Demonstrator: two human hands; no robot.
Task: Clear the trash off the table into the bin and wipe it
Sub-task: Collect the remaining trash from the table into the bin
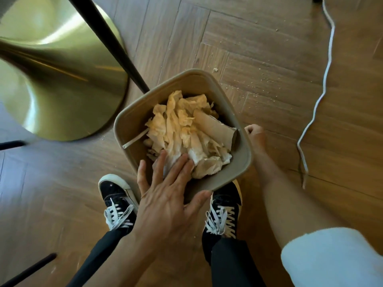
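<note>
A beige bin point(132, 114) stands on the wooden floor between my feet. Crumpled paper towels point(182, 125), a cardboard tube point(215, 129) and a white straw point(135, 139) fill it nearly to the rim. My left hand point(165, 195) lies flat on the paper at the near side, fingers straight and spread, thumb over the near rim. My right hand point(255, 133) is at the bin's right rim with curled fingers and appears to grip it. The table top is out of view.
The table's brass base point(62, 79) stands left of the bin, with a black leg point(116, 48) slanting across it. A white cable point(323, 90) snakes over the floor at right. Crumbs point(215, 69) lie behind the bin. My black sneakers point(118, 201) flank it.
</note>
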